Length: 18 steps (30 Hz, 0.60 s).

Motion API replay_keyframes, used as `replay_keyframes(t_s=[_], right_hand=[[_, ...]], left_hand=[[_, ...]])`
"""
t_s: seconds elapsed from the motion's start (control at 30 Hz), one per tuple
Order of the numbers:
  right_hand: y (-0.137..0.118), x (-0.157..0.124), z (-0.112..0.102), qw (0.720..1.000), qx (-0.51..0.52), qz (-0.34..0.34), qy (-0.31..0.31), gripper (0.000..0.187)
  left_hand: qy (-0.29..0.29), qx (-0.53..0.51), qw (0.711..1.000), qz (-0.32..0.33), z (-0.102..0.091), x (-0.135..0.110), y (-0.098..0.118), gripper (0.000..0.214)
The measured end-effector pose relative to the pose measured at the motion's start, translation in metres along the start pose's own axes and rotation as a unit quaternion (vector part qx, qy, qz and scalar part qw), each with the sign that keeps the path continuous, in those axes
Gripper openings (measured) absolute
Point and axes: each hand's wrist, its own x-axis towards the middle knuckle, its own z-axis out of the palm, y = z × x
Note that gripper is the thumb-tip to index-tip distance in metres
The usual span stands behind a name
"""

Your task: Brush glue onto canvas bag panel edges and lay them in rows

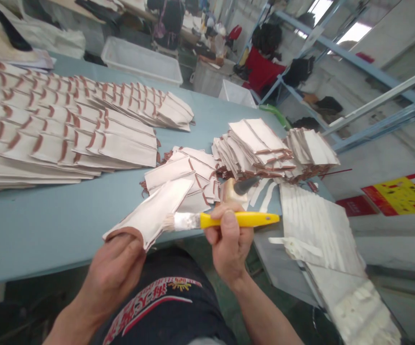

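Note:
A paintbrush (239, 219) with a yellow handle is gripped in my right hand (229, 239), its pale bristles pointing left. My left hand (116, 266) is closed at the brown curved end of a white piece of material (157, 206), with the fingertips hidden behind or under that edge. The bristles are close to the right edge of this piece; whether they touch it I cannot tell. Just beyond lies a small pile of similar white pieces with brown edges (200, 165). Behind my right hand stands a pale container (231, 191) with a dark handle sticking out.
Overlapping rows of white pieces (67, 129) cover the left of the blue table (49, 225). Stacks (261, 143) stand at the right, near a board of white strips (318, 230). A white bin (143, 60) and a blue metal rack (373, 72) are behind.

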Motion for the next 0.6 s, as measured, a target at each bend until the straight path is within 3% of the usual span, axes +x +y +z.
replay_keyframes(t_s=[0.13, 0.23, 0.33, 0.5, 0.6], right_hand=[[-0.005, 0.006, 0.0, 0.996, 0.027, 0.079, 0.031, 0.042], [-0.001, -0.002, 0.006, 0.996, 0.003, 0.092, -0.019, 0.043], [0.009, -0.005, 0.006, 0.993, -0.085, 0.051, -0.061, 0.04], [0.012, 0.009, -0.001, 0.982, -0.181, -0.041, -0.02, 0.034], [0.004, 0.007, 0.002, 0.972, -0.203, -0.108, -0.045, 0.021]], left_hand=[[0.0, 0.042, 0.998, 0.047, 0.005, 0.0, -0.004, 0.032], [0.008, 0.061, 0.996, 0.058, 0.007, 0.001, -0.006, 0.032], [0.015, 0.075, 0.996, 0.052, 0.007, 0.005, -0.005, 0.031], [0.024, 0.091, 0.995, 0.043, 0.008, 0.008, -0.002, 0.033], [0.021, 0.083, 0.996, 0.028, 0.01, 0.004, -0.003, 0.031]])
